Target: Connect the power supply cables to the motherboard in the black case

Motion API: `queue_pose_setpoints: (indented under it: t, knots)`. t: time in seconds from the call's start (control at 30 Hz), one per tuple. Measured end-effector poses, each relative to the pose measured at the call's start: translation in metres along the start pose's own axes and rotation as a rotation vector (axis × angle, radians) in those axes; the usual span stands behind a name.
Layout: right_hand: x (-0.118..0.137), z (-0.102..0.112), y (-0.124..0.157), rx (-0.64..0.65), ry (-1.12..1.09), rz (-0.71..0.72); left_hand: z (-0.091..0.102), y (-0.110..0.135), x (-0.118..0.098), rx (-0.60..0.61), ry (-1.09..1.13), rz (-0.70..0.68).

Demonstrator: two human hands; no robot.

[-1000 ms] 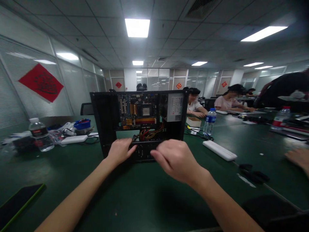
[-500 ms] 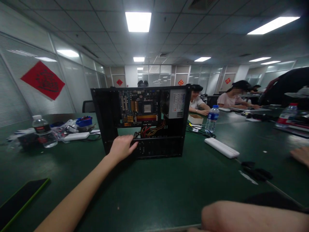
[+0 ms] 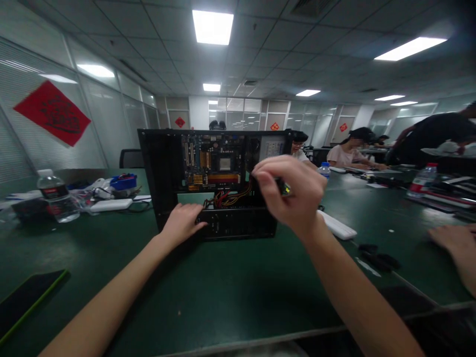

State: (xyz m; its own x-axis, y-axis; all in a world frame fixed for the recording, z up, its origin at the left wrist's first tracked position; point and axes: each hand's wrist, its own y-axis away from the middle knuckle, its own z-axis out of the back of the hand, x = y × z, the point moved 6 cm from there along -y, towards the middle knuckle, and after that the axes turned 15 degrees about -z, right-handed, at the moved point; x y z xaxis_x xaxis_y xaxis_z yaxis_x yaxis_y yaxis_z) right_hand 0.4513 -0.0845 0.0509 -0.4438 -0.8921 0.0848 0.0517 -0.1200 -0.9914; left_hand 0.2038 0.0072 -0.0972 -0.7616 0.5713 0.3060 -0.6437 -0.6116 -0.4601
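A black computer case (image 3: 241, 223) stands on the table in front of me with its open side facing me. Inside are a motherboard (image 3: 201, 148), a silver power supply (image 3: 270, 146) at the upper right and a bundle of red, yellow and black cables (image 3: 232, 197). My left hand (image 3: 180, 223) grips the lower rail of the case, fingers over its edge and thumb in front. My right hand (image 3: 293, 191) is raised before the right side of the case, thumb and forefinger pinched together. Whatever lies in that pinch, if anything, is too small to make out.
At left are a water bottle (image 3: 57, 198), a blue box (image 3: 124, 182) and a dark green-edged pad (image 3: 29, 302). A white power strip (image 3: 338, 225) lies at right. Another person's hand (image 3: 453, 243) rests at the right edge; more people sit farther back.
My right hand has risen from the table's near edge to the right front of the case, its fingers now pinched. My left hand keeps its hold; the view has shifted slightly.
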Motion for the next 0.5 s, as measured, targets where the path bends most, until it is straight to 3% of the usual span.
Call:
queue_pose_setpoints:
  t: [0.07,0.13,0.23,0.3,0.37,0.5]
  knots:
    - [-0.070,0.022,0.021,-0.262,-0.033,-0.160,0.006,0.007,0.003,-0.026,-0.041,-0.026]
    - [-0.136,0.033,0.046,-0.410,-0.128,-0.352,0.022,0.018,0.008,-0.141,-0.106,-0.005]
    - [-0.208,0.016,0.075,-0.329,-0.273,-0.710,0.058,0.045,0.024,-0.457,-0.219,0.180]
    - [-0.230,-0.007,0.093,-0.212,-0.299,-0.901,0.076,0.066,0.040,-0.687,-0.188,0.362]
    - [-0.236,-0.028,0.108,-0.084,-0.312,-1.012,0.075,0.080,0.061,-0.785,0.055,0.544]
    - [-0.225,-0.042,0.126,-0.022,-0.292,-1.073,0.030,0.085,0.091,-0.709,0.682,0.854]
